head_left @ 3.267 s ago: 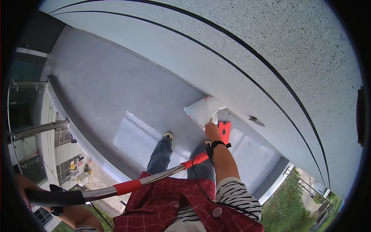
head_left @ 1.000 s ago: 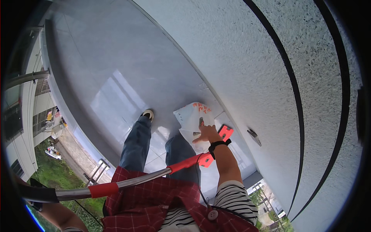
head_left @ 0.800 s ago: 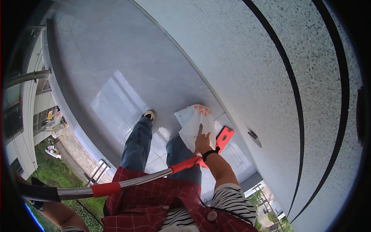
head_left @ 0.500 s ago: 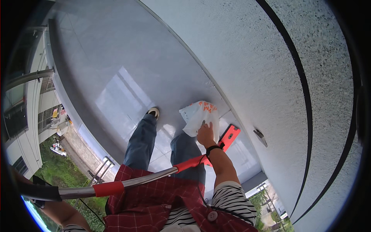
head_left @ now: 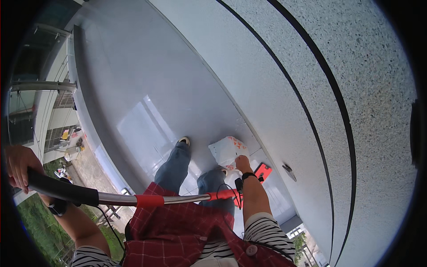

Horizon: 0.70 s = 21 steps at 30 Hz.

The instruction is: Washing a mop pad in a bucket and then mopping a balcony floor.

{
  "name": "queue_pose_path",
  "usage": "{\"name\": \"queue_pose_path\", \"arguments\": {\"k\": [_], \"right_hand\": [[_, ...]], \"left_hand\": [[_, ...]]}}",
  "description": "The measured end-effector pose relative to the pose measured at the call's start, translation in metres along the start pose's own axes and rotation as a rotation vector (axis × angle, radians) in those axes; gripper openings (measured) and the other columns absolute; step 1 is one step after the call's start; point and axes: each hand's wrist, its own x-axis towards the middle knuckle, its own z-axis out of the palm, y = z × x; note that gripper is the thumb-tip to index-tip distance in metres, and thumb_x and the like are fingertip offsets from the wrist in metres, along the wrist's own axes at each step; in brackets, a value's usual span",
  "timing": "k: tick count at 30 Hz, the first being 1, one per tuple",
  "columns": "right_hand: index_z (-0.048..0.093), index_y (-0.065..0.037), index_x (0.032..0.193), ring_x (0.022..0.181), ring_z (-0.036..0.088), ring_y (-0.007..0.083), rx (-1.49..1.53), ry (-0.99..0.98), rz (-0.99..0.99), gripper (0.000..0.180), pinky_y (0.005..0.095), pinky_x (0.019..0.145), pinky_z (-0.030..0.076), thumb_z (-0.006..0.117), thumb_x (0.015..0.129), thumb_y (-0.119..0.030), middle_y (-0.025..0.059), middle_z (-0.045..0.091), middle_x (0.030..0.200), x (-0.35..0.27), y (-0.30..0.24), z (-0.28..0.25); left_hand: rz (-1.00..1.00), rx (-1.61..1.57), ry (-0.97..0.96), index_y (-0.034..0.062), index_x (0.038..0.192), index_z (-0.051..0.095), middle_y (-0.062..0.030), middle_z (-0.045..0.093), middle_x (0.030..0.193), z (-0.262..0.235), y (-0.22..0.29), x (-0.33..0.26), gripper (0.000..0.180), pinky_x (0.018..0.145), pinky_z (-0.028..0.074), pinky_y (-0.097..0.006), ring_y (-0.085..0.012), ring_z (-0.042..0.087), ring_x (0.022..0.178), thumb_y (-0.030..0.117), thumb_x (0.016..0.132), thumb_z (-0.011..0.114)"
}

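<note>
My right hand is closed on a white translucent plastic bag with orange-red print. The bag hangs low beside my right leg, above the floor; its contents cannot be made out. Across my waist runs a metal pole with red sleeves and a black grip at its left end. My left hand is curled over the end of that grip at the far left. A flat red head with dark slots lies low behind my right forearm; whether it joins the pole is hidden.
A speckled grey wall with dark grooves rises on the right, with a small metal fitting low on it. Grey shiny floor stretches ahead. A curved ledge and railing edge the left, with a yard and building beyond.
The view has risen and tilted, so the bag and floor look farther away. My left hand has come into sight on the grip. My right arm is straighter, its hand still on the bag.
</note>
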Motion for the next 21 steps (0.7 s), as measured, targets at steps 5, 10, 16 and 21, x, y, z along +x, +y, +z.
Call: {"name": "queue_pose_path", "arguments": {"k": [5,10,16,21], "right_hand": [[0.064,-0.001,0.07,0.082,0.059,0.038,0.209,0.107,0.132,0.03,0.0455,0.077,0.045,0.045,0.081,-0.022,0.0238,0.062,0.079,0.006,0.003,-0.016],[0.063,0.001,0.072,0.082,0.059,0.0389,0.212,0.072,0.186,0.031,0.0463,0.077,0.045,0.042,0.082,-0.02,0.0232,0.062,0.083,0.012,-0.009,-0.038],[0.064,0.0,0.07,0.078,0.059,0.038,0.079,0.14,0.067,0.029,0.0453,0.074,0.046,0.043,0.082,-0.017,0.0218,0.062,0.076,0.037,-0.023,-0.061],[0.06,0.0,0.073,0.075,0.058,0.0392,0.16,0.247,0.026,0.026,0.0471,0.071,0.045,0.046,0.084,-0.019,0.0221,0.061,0.076,0.075,-0.034,-0.096]], "left_hand": [[-0.55,0.074,-0.037,0.009,0.056,0.045,-0.0043,0.048,0.04,-0.053,0.022,0.043,0.023,0.032,0.042,-0.022,-0.0119,0.048,0.028,-0.005,0.064,0.062],[-0.669,-0.01,-0.042,0.0055,0.049,0.045,-0.0095,0.049,0.037,-0.079,-0.016,0.059,0.024,0.026,0.041,-0.024,-0.0145,0.049,0.026,-0.003,0.066,0.059],[-0.656,0.052,0.023,0.0039,0.043,0.043,-0.0105,0.048,0.036,-0.092,-0.053,0.054,0.029,0.025,0.041,-0.025,-0.0158,0.049,0.026,-0.002,0.065,0.06],[-0.621,0.05,0.027,0.0025,0.047,0.042,-0.0125,0.047,0.037,-0.093,-0.062,0.054,0.026,0.024,0.039,-0.027,-0.018,0.048,0.026,-0.005,0.064,0.06]]}}
